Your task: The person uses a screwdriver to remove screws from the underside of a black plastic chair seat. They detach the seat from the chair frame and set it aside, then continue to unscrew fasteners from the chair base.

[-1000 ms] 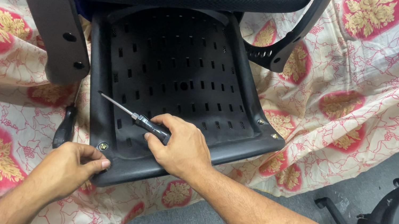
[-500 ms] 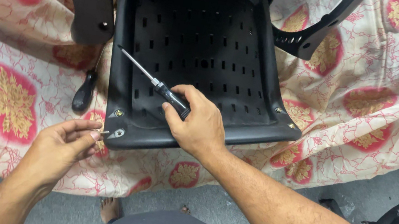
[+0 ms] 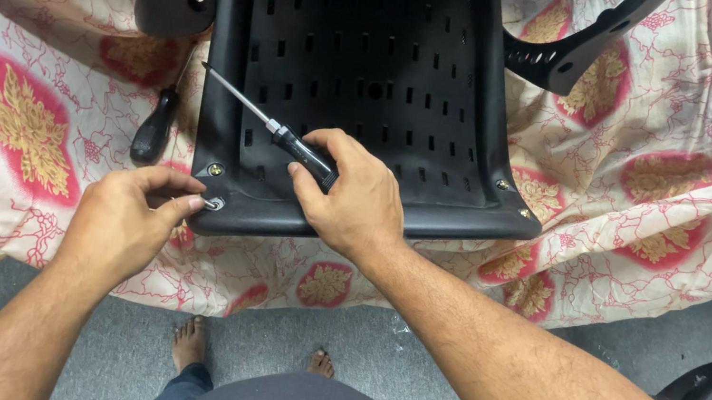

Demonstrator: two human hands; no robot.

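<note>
Returning left hand [image 3: 121, 223] pinching corner screw [image 3: 214, 203], right hand [image 3: 352, 195] still gripping screwdriver [image 3: 276, 131]

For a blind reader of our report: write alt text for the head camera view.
A person's left hand presses its fingertips on a screw at the near corner of a black slotted plastic chair seat, while the right hand holds a screwdriver flat on the seat. The seat lies on a floral cloth, with a second screwdriver beside it.

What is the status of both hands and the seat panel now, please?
Left hand fingertips on corner screw. Right hand grips screwdriver, lying on black seat panel. Spare screwdriver beside, clear.
</note>
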